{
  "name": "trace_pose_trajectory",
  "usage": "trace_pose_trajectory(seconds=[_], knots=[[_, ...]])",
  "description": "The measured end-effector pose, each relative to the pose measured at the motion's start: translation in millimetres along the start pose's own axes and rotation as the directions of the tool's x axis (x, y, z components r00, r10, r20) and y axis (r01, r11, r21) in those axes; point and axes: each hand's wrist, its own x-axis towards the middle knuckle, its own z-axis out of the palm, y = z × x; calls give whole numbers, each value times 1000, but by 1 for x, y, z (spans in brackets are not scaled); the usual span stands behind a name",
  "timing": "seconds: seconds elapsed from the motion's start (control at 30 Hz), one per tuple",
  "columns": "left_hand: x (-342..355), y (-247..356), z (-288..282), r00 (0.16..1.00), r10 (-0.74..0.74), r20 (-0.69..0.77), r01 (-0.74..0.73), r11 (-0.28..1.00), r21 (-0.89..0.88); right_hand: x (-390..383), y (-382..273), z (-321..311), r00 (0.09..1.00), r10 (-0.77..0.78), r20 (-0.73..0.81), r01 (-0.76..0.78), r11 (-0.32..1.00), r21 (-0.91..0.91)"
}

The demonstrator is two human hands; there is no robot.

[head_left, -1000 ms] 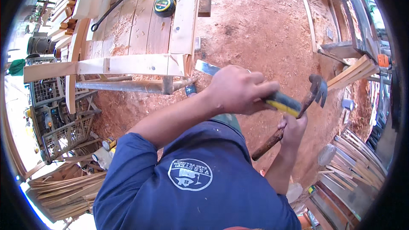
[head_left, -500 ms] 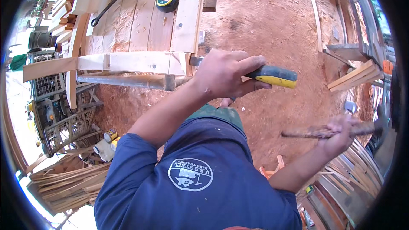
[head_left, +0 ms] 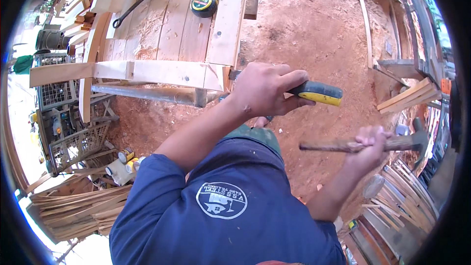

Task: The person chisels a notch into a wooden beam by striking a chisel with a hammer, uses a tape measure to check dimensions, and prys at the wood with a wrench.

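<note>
My left hand (head_left: 267, 89) is closed round a chisel (head_left: 319, 93) with a black and yellow handle. The chisel's short visible metal part points left and meets the end of a pale wooden rail (head_left: 157, 72); its tip is hard to make out. Off to the right, my right hand (head_left: 369, 148) grips the wooden handle of a hammer (head_left: 402, 143), whose metal head is on the far right. The hammer is apart from the chisel.
On the planked bench top (head_left: 171, 34) lie a tape measure (head_left: 203, 5), a long wrench (head_left: 144, 1) and wood shavings. Stacked wood strips (head_left: 78, 211) stand lower left, more strips (head_left: 402, 194) at right. A wire rack (head_left: 81, 142) is at left above reddish ground (head_left: 304, 34).
My right hand has moved left with the hammer, bringing it nearer the chisel. My left hand keeps the chisel at the rail's end. The view has shifted slightly.
</note>
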Motion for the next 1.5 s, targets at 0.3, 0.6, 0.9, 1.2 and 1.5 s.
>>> trace_pose_trajectory(seconds=[0.3,0.6,0.9,1.2,1.5], knots=[[10,-2,-4,969,-97,-227,75,991,-107,-21,35,8,893,321,315,-27,737,-676],[-18,8,-136,818,-435,-377,468,884,-5,-27,46,-14,919,372,132,-225,768,-600],[-102,5,-80,744,5,668,175,963,-203,-79,47,12,927,373,39,-295,790,-538],[-91,-15,-91,236,732,639,-424,669,-610,-248,87,77,847,67,-527,-340,831,-440],[-110,-37,-80,110,871,478,-590,445,-674,-444,123,162,461,46,-886,-445,876,-186]])
